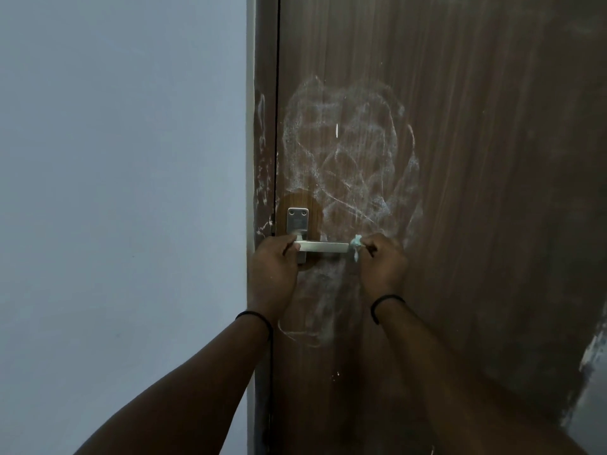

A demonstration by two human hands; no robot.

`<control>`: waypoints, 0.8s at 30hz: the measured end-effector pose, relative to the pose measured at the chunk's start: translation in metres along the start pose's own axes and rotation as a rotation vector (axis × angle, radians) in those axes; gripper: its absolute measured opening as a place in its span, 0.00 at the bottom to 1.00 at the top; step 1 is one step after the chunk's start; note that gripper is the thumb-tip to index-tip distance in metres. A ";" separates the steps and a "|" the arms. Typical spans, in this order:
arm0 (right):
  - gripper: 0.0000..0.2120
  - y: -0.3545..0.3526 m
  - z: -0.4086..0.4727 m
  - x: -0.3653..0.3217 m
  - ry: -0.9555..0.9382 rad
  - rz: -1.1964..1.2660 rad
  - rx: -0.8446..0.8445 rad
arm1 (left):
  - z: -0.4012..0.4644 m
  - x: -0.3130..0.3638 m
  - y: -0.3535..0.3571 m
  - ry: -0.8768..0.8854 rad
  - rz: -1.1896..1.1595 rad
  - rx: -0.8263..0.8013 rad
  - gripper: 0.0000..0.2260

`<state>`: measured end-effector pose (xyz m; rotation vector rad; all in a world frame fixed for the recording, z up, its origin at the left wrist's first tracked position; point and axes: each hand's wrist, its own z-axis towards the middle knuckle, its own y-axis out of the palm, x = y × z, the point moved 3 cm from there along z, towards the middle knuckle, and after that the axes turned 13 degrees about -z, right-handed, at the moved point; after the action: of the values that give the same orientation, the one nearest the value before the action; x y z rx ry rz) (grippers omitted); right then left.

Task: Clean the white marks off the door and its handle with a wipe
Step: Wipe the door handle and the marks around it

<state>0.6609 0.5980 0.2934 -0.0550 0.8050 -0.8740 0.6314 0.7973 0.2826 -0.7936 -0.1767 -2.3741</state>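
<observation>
On the brown door (pixel 460 159), the left hand (pixel 272 267) is closing its fingers on the pivot end of the handle (pixel 323 247), probably steadying it, while the right hand (pixel 382 261) is clamping the crumpled wipe (pixel 355 242) against the lever's free end, under the white marks (pixel 348 152).

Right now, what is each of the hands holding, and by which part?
The left hand grips the door handle at its pivot end, by the plate. The right hand pinches a crumpled wipe against the handle's free tip.

Pale blue-grey wall (pixel 121 192) at left, brown door frame (pixel 264 60), black wristbands (pixel 387 298)
</observation>
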 end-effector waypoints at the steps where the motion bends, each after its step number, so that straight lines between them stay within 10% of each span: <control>1: 0.03 -0.002 -0.001 0.003 0.017 -0.002 0.007 | 0.000 0.000 0.001 -0.012 -0.007 0.000 0.09; 24: 0.13 -0.001 0.005 -0.033 -0.198 -0.154 -0.097 | 0.007 0.009 -0.004 -0.095 0.029 -0.031 0.08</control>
<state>0.6507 0.6192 0.3175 -0.2881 0.6632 -0.9576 0.6272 0.7977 0.2936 -0.9188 -0.1674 -2.3186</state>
